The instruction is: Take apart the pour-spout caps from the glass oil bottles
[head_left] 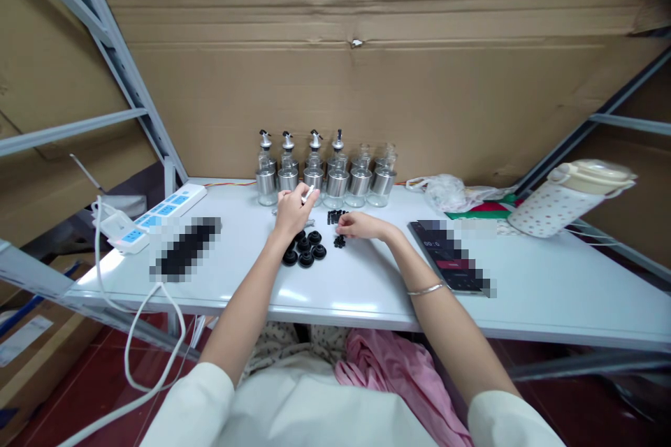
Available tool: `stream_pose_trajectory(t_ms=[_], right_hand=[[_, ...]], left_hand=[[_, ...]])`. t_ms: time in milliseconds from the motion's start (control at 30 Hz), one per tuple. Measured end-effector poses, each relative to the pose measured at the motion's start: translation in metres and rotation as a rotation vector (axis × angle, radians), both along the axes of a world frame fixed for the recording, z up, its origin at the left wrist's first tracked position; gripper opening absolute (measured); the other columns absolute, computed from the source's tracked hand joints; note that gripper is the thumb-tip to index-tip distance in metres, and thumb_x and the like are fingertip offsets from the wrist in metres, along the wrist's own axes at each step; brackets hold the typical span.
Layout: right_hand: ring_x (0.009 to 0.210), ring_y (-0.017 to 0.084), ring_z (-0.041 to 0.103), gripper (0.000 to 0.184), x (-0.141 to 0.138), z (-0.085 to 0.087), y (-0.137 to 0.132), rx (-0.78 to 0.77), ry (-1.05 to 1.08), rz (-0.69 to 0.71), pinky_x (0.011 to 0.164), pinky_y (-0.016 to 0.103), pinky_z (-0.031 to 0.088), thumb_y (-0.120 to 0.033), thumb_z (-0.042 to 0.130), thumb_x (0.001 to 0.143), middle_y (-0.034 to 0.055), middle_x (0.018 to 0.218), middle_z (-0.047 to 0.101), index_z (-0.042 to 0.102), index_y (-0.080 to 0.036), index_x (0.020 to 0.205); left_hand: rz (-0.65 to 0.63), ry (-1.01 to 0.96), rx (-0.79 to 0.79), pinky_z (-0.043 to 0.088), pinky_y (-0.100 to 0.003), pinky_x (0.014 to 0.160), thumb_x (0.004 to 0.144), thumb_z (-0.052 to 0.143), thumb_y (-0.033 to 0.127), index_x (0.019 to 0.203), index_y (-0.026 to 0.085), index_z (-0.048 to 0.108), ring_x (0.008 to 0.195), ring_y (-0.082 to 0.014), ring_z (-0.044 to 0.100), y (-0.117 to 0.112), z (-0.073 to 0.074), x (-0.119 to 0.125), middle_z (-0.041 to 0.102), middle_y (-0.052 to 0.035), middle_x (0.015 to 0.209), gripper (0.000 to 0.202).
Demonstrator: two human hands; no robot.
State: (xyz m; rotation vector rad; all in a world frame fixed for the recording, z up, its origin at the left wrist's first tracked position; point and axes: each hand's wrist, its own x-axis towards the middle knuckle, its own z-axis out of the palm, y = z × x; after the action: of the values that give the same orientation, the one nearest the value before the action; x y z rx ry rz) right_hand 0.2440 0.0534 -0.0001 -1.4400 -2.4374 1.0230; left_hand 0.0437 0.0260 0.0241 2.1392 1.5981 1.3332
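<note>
My left hand [296, 211] is closed on a small whitish-silver piece [309, 193] that sticks out past its fingers. Close to the tabletop, my right hand [361, 225] has its fingertips pinched together beside a small heap of tiny black parts [340, 242]. Whatever they hold is too small to make out. Short black pieces [335, 216] lie just behind it. Several round black stoppers [305, 260] sit below my left hand. Behind both hands stand rows of glass bottles [335, 185] with metal sleeves; some at the back carry silver pour spouts [315, 140].
At left lie a white power strip [166, 213] and a blurred-out dark object [186, 251]. To the right are a dark-screened device [451, 258], a clear plastic bag [451, 192] and a dotted white jug [569, 199]. Cardboard [367, 98] walls off the white table's [361, 286] back.
</note>
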Motion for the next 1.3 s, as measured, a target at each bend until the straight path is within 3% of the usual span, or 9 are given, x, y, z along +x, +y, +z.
stream_pose_trajectory(t_ms=[367,533,633,767,900,1000,1133,1300], right_hand=[[0.051,0.007,0.049,0.028,-0.002,0.007,-0.004,-0.006,0.132,-0.037,0.056,0.024,0.045,-0.036,0.054,0.091,-0.0048,0.063,0.055,0.057,-0.013,0.075],[0.051,0.010,0.047,0.032,-0.003,0.015,-0.005,0.092,0.340,-0.126,0.055,0.026,0.039,-0.043,0.058,0.083,-0.0041,0.056,0.053,0.052,-0.016,0.066],[0.053,0.010,0.048,0.036,-0.009,0.022,-0.011,0.125,0.507,-0.141,0.054,0.025,0.038,-0.053,0.055,0.080,-0.0022,0.063,0.056,0.051,-0.018,0.072],[0.054,0.009,0.047,0.042,-0.022,0.027,-0.019,0.136,0.694,-0.128,0.053,0.024,0.038,-0.060,0.054,0.077,-0.0019,0.068,0.056,0.052,-0.018,0.081],[0.053,0.008,0.047,0.043,-0.032,0.023,-0.021,0.145,0.822,-0.138,0.053,0.024,0.039,-0.059,0.061,0.072,-0.0032,0.067,0.055,0.052,-0.018,0.082],[0.061,0.011,0.053,0.043,-0.035,0.022,-0.021,0.144,0.904,-0.152,0.054,0.024,0.041,-0.056,0.064,0.071,-0.0008,0.075,0.058,0.055,-0.019,0.091],[0.071,0.015,0.058,0.049,-0.040,0.025,-0.023,0.114,0.992,-0.162,0.057,0.026,0.045,-0.055,0.067,0.068,0.0022,0.086,0.062,0.057,-0.021,0.102],[0.060,0.011,0.048,0.043,-0.044,0.028,-0.027,0.100,1.113,-0.202,0.057,0.026,0.043,-0.060,0.062,0.072,-0.0017,0.071,0.052,0.058,-0.020,0.087]], left_hand=[[-0.095,-0.004,-0.035,0.039,-0.030,0.083,0.093,0.038,0.037,0.076,0.020,0.049,0.060,-0.0138,0.054,-0.002,0.002,0.001,0.060,0.0039,0.062,0.027],[-0.114,-0.022,-0.027,0.040,-0.029,0.076,0.087,0.046,0.031,0.090,0.020,0.046,0.067,-0.0160,0.055,-0.004,0.003,0.000,0.058,0.0012,0.075,0.011],[-0.157,-0.025,-0.049,0.041,-0.030,0.073,0.082,0.049,0.024,0.101,0.020,0.041,0.070,-0.0174,0.055,-0.005,0.000,0.001,0.057,-0.0003,0.082,0.021],[-0.246,-0.022,-0.109,0.042,-0.030,0.070,0.084,0.051,0.033,0.100,0.021,0.043,0.067,-0.0183,0.056,-0.007,-0.005,0.007,0.056,0.0008,0.076,0.022],[-0.286,-0.086,-0.135,0.045,-0.034,0.078,0.087,0.050,0.041,0.100,0.021,0.046,0.074,-0.0195,0.059,-0.006,-0.008,0.013,0.060,-0.0011,0.081,0.024],[-0.270,-0.201,-0.131,0.044,-0.037,0.090,0.094,0.033,0.044,0.109,0.019,0.042,0.096,-0.0207,0.060,-0.003,-0.009,0.018,0.061,-0.0076,0.101,0.031],[-0.295,-0.315,-0.119,0.041,-0.035,0.100,0.098,0.012,0.045,0.123,0.019,0.037,0.123,-0.0197,0.049,-0.002,-0.013,0.027,0.047,-0.0142,0.129,0.044],[-0.379,-0.343,-0.065,0.037,-0.035,0.106,0.096,0.017,0.055,0.126,0.021,0.039,0.127,-0.0192,0.046,-0.006,-0.013,0.031,0.044,-0.0128,0.136,0.050]])
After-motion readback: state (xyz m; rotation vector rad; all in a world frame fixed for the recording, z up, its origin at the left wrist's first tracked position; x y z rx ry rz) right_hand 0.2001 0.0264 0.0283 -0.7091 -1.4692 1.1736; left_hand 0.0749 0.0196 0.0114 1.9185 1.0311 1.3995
